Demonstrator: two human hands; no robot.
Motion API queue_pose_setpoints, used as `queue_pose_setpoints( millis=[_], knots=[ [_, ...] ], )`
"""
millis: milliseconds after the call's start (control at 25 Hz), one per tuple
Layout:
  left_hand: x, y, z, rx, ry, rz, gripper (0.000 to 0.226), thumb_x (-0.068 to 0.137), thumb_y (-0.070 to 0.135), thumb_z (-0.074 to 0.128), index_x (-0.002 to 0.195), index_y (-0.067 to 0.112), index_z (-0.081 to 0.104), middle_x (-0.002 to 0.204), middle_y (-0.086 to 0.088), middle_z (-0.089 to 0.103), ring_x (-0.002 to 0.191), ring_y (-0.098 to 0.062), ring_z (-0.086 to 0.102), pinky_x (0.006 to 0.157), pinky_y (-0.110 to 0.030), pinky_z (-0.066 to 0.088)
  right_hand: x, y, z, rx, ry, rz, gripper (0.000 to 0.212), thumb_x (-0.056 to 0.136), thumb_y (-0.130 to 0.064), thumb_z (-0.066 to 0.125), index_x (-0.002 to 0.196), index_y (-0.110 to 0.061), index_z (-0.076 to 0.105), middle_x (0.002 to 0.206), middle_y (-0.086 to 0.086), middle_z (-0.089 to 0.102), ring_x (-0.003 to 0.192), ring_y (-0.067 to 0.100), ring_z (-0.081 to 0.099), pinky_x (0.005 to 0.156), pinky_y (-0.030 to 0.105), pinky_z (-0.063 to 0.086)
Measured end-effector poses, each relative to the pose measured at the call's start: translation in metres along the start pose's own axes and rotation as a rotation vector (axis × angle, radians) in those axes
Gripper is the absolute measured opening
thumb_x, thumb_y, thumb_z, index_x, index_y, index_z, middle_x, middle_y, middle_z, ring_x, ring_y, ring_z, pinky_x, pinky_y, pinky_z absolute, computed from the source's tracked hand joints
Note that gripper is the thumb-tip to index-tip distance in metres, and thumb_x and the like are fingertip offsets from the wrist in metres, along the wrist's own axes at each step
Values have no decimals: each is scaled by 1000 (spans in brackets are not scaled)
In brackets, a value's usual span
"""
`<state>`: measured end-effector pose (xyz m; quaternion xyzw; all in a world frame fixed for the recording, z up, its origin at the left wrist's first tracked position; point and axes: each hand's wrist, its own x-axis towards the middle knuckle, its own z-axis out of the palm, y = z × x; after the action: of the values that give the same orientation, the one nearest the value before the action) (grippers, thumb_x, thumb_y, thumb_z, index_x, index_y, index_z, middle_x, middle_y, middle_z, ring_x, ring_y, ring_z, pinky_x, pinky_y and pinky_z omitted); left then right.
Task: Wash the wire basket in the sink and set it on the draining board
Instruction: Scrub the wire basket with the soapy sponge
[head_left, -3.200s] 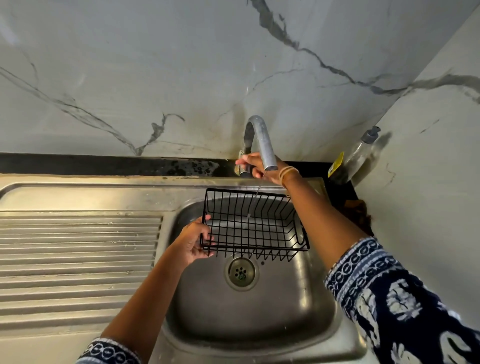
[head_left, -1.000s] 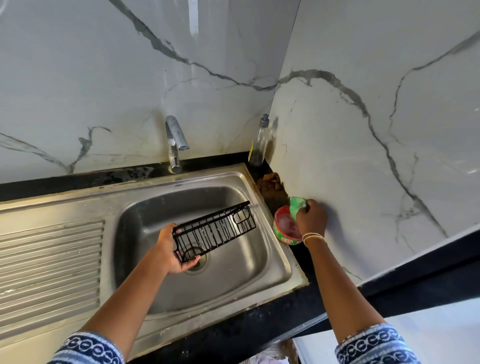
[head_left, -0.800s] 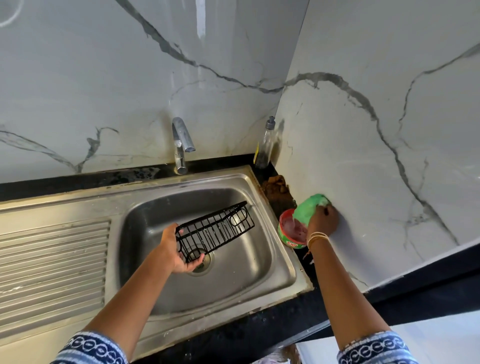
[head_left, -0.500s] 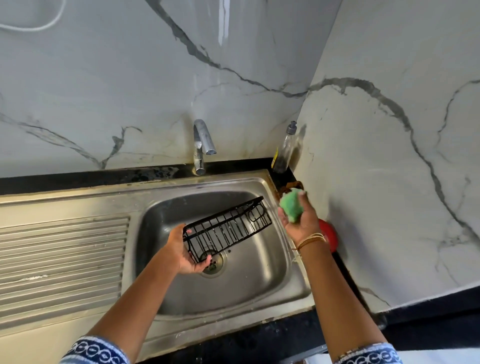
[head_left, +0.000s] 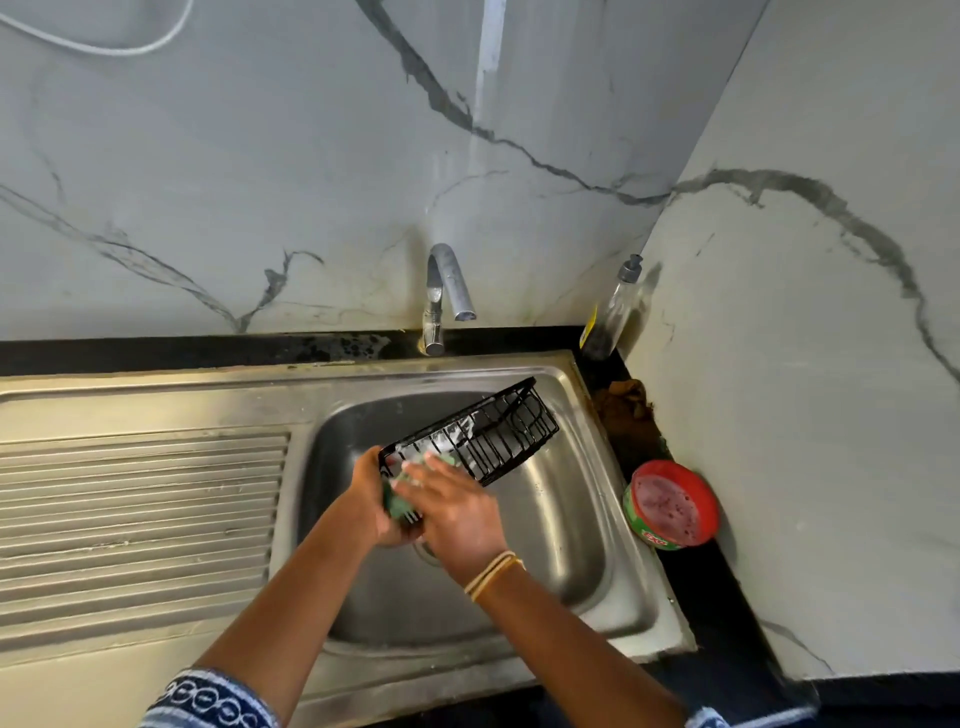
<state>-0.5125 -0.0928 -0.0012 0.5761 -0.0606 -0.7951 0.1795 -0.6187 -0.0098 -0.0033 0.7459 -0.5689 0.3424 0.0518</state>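
Over the sink (head_left: 587, 525) both hands were at work. The left hand (head_left: 371, 512) gripped the near end of the basket (head_left: 488, 441), fingers curled round its black wire. The right hand (head_left: 457, 512) lay over that same end with fingers stretched out almost straight, pressing a green sponge (head_left: 397, 503) against the wires; the sponge was blurred. The basket hung tilted above the basin, far end raised toward the tap (head_left: 444, 296), with white foam clinging along its upper wires. The ribbed draining board (head_left: 135, 519) lay to the left, apart from it. On the black counter (head_left: 711, 597), right of the sink, sat a red tub (head_left: 670, 504) and, at the corner, a bottle (head_left: 615, 306).
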Motion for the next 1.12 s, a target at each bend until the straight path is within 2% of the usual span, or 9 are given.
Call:
queue_pose_setpoints(
  millis=[120,240,400,520,600,760,880,1000,1120],
  knots=[
    [1,6,-9,9,-18,-7,58,85,58,39,99,8,64,85,-18,68,71,-32,65,58,-36,55,-11,34,-13,-7,-33,-118,37,71,5,67,97,-21,74,112,-1,71,108,20,66,91,27,54],
    [-1,6,-16,56,-36,-20,55,85,56,41,94,7,65,82,-18,68,74,-32,58,58,-35,54,1,90,-31,-58,-11,198,58,64,22,58,101,-20,75,116,0,70,109,17,65,80,26,58],
    [-3,5,-14,122,-82,-17,53,83,50,41,95,4,64,86,-20,66,81,-34,58,65,-39,53,25,121,-43,17,180,564,49,66,14,53,102,-12,75,111,7,71,99,21,69,90,34,55],
    [-5,4,-15,203,-104,6,45,78,29,42,108,1,61,99,-24,67,94,-41,61,78,-51,54,41,105,-49,-62,258,615,33,77,4,61,106,-8,71,99,11,73,86,26,70,79,31,55],
    [-6,2,-18,179,-132,55,43,78,13,38,117,4,55,116,-25,61,104,-44,58,87,-62,47,51,97,-49,-81,90,587,29,81,-2,61,107,-8,70,97,13,72,86,28,68,77,32,54],
    [0,3,-28,99,-185,263,52,65,-13,30,99,21,49,123,-25,52,113,-47,55,93,-73,36,56,102,-41,-193,-331,823,24,80,-5,62,104,-7,68,101,14,67,95,31,64,72,30,48],
    [-5,4,-28,192,-266,422,61,63,-18,27,102,25,46,108,-18,57,107,-39,59,89,-66,44,59,95,-32,-343,-290,920,30,83,-8,63,112,-6,57,110,16,63,101,30,64,76,33,52],
    [-9,5,-22,235,-337,522,64,52,-12,37,100,28,48,107,-9,52,103,-32,59,83,-58,48,68,77,-5,-176,-172,967,33,84,-12,64,115,-7,52,113,15,60,100,28,64,76,32,52],
    [-7,8,-20,275,-313,574,68,44,-9,37,99,29,50,111,-8,51,100,-30,54,74,-48,49,72,46,24,118,-205,732,28,82,-12,65,110,-13,59,103,7,64,92,22,65,76,27,55]
  ],
)
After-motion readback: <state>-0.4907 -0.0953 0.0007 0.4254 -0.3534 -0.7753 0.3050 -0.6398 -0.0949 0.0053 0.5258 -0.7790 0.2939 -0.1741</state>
